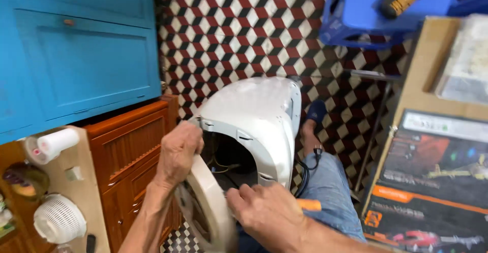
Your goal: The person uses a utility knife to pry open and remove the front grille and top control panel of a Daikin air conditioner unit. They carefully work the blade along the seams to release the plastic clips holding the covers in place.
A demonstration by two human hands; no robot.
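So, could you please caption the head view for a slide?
Left hand grips a round beige part; right hand holds an orange-handled tool beside a white housing.

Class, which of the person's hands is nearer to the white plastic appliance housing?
Left. The left hand touches the white plastic appliance housing at its lower edge; the right hand sits lower, holding an orange-handled tool.

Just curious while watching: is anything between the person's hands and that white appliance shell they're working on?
Nothing visible. The left hand already rests on the white appliance housing, and the right hand, holding an orange-handled tool, touches the round beige ring.
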